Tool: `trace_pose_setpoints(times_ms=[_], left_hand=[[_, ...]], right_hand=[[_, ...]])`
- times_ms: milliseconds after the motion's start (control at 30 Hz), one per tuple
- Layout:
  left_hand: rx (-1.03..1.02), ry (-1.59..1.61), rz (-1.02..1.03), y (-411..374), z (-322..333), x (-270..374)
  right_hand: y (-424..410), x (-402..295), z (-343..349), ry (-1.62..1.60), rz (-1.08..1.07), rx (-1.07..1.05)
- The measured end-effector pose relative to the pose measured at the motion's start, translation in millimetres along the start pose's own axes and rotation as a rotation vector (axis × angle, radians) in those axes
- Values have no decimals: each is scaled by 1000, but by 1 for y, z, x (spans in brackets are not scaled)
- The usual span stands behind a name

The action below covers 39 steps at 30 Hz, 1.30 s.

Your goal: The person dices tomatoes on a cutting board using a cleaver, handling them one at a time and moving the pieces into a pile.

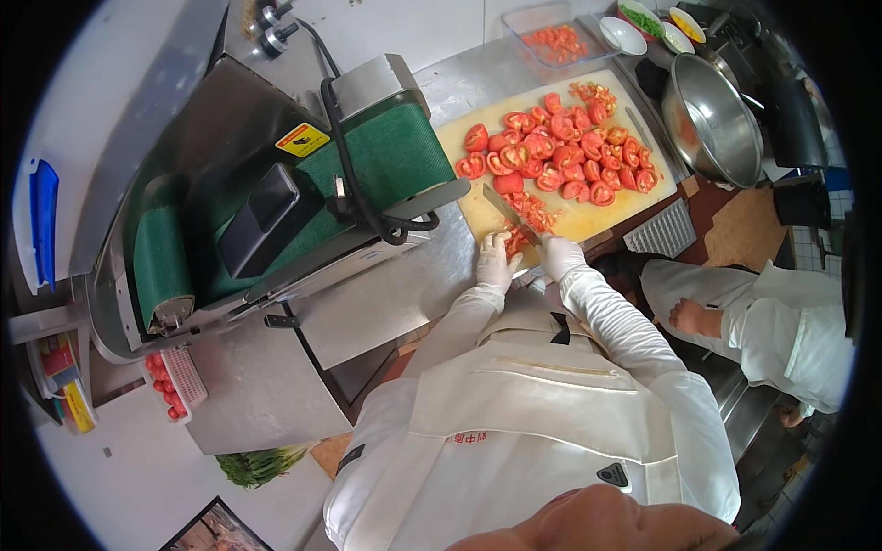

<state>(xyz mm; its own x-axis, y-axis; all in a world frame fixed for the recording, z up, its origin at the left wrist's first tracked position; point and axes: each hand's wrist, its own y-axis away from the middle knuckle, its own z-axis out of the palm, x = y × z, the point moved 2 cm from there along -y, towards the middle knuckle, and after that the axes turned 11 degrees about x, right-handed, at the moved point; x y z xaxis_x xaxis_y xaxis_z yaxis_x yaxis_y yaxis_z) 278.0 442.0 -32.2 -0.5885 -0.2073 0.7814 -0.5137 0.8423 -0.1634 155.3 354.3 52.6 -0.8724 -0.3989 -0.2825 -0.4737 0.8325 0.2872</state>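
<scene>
A knife (511,212) is gripped in my gloved right hand (561,257), its blade lying across chopped tomato (536,206) near the front edge of a pale cutting board (606,213). My gloved left hand (494,262) rests at the board's near left edge, its fingers bent beside the tomato pieces. Whether it pinches a piece is hard to tell. Many halved tomatoes (551,144) cover the middle of the board. A pile of diced tomato (597,98) sits at its far corner, and a second knife (637,125) lies along the right side.
On my left stands a machine with a green belt (393,148) and a black cable (344,138). A clear container (510,31) of diced tomato is behind the board. To the right are a steel bowl (713,120), a metal grate (661,229) and another person (758,324).
</scene>
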Motion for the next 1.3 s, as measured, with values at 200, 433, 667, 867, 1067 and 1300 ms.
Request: trace_pose_setpoints(times_ms=[200,433,667,867,1067,1300], left_hand=[[25,-27,67,-2,6,-2],[8,-6,30,-5,4,-2],[16,2,-44,1,-10,-6],[-15,21,-22,4,1,-13],[-31,89,-79,2,3,-15],[22,86,-112,9,-9,-19]], right_hand=[[-18,-3,38,-7,97,19],[-34,13,31,-95,19,1],[-4,-4,-2,-45,-46,47],[-12,-2,42,46,-25,-35],[-24,19,43,-112,-18,11],[7,-4,8,-78,-47,20]])
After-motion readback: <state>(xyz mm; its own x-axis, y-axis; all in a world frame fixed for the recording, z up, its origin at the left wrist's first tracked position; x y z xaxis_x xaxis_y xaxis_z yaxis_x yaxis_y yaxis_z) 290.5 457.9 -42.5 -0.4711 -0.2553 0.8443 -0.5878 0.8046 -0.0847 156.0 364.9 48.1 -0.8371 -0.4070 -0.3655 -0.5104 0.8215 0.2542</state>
